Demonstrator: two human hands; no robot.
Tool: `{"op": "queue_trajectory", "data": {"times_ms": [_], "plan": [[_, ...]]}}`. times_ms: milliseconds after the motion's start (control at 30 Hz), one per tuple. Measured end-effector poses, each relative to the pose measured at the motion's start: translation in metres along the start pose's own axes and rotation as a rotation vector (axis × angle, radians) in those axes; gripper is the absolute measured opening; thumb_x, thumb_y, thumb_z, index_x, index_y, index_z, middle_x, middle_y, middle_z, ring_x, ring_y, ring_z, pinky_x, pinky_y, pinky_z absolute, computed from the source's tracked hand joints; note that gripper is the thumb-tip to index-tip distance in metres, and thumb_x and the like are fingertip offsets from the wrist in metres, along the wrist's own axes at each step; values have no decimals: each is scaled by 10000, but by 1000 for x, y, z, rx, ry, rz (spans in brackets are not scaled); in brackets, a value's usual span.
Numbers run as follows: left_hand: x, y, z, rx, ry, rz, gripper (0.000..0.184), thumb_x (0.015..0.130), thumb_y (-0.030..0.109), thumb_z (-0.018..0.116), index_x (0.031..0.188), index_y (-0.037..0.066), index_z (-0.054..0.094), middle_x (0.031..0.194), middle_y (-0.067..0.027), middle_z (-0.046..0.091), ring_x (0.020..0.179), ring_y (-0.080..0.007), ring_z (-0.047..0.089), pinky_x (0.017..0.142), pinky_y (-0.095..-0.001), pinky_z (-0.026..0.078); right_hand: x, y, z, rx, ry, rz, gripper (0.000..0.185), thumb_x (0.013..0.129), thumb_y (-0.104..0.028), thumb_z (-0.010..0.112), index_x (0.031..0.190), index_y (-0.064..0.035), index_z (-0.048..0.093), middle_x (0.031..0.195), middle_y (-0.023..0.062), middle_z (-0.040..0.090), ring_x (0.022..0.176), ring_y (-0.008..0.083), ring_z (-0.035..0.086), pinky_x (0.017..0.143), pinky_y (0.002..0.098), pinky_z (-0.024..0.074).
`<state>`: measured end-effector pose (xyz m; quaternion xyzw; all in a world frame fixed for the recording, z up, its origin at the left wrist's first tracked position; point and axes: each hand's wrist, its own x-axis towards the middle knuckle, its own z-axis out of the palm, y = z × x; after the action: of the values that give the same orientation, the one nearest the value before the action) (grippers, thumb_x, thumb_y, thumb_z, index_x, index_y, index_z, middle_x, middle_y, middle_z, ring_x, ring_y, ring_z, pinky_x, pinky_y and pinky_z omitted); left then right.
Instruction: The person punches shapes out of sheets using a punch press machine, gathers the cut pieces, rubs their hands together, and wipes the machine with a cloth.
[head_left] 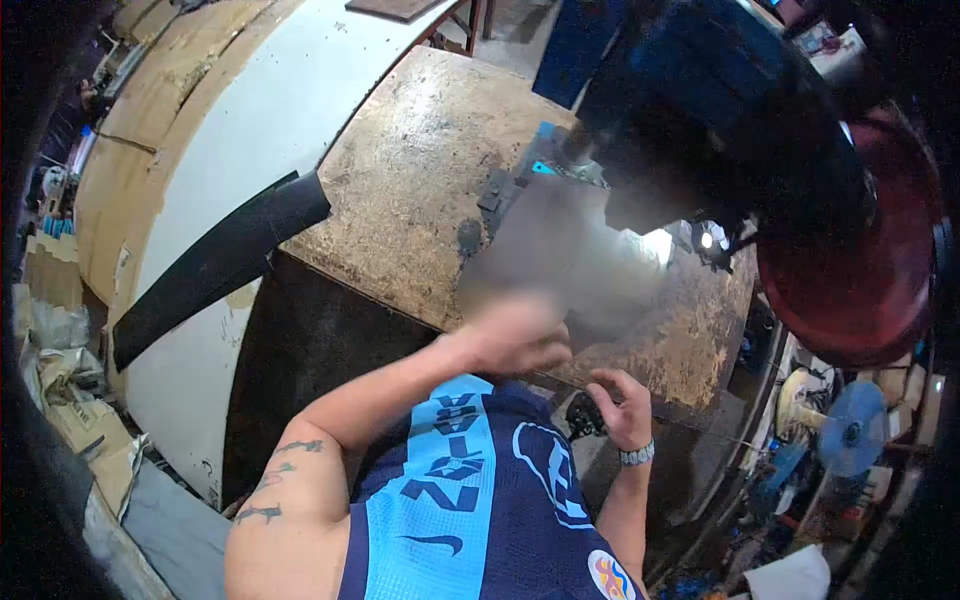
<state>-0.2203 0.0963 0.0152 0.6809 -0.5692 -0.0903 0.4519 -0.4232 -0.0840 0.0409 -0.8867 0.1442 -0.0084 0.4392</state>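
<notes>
My left hand (515, 335) is over the near edge of a worn wooden worktable (395, 150), in front of a dark machine (720, 110). Its fingers are curled closed, and a blurred patch of the picture covers part of it, so what it holds, if anything, is hidden. Lower and to the right is my right hand (622, 402), wearing a metal watch (637, 455). Its fingers are bent and apart from the thumb, with nothing visible between them. Beside it, below the table edge, sits a small dark object (585, 415) that I cannot make out.
A long curved black piece (225, 260) lies across a white surface (270, 130) and the table's left corner. Small dark blocks (492, 190) sit near the machine. At the right are a large dark red disc (855, 260) and a blue fan (853, 425).
</notes>
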Motion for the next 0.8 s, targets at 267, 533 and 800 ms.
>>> {"op": "queue_trajectory", "data": {"times_ms": [267, 533, 800], "plan": [[65, -138, -72, 397, 34, 56, 925, 751, 740, 647, 1426, 128, 485, 1484, -233, 409, 1374, -396, 399, 1132, -488, 341, -19, -4, 16, -6, 224, 407, 189, 904, -91, 695, 1055, 23, 684, 925, 64, 707, 828, 132, 647, 755, 277, 513], [150, -148, -53, 400, -489, 40, 1091, 676, 876, 585, 1505, 192, 398, 1506, -218, 397, 1425, -356, 330, 1107, -458, 310, -36, -40, 52, 64, 256, 623, 211, 922, -120, 698, 1085, 13, 687, 892, 19, 684, 766, 85, 612, 695, 242, 506], [173, -152, -29, 499, -543, 104, 1071, 653, 911, 556, 1437, 185, 479, 1519, -172, 381, 1421, -315, 322, 1060, -444, 329, -63, -41, 75, 41, 301, 795, 216, 902, -120, 713, 1082, 0, 704, 911, 26, 701, 815, 97, 638, 748, 250, 517]]}}
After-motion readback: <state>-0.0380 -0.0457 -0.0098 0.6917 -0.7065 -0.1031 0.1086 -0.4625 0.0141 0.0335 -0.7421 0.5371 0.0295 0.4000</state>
